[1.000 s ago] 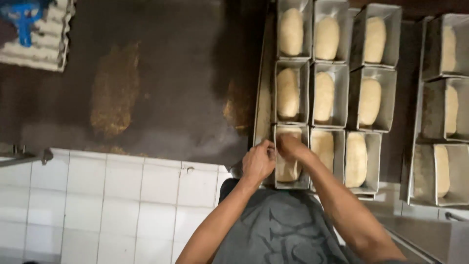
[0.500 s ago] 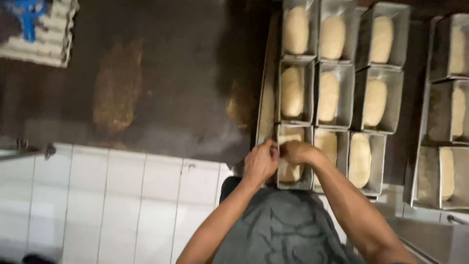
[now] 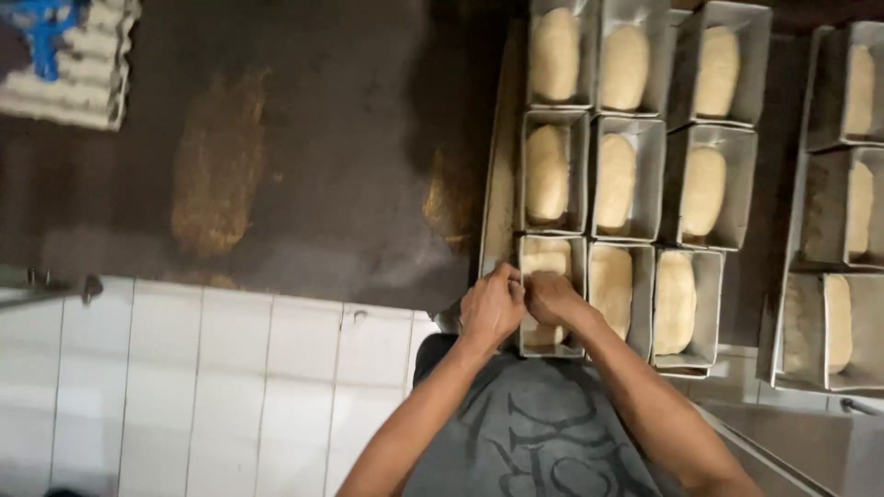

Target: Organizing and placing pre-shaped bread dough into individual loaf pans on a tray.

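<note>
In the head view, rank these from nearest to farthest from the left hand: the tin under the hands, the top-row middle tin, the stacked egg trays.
From the left hand:
1. Tin under the hands, directly beneath.
2. Top-row middle tin, upper right.
3. Stacked egg trays, far upper left.

Your left hand (image 3: 491,308) and right hand (image 3: 551,296) meet over nearest tin (image 3: 550,294); dough-filled tins (image 3: 626,175) in rows beyond, more tins (image 3: 843,212) right.

Both hands (image 3: 520,304) hide most of the nearest tin's dough (image 3: 545,260).
</note>
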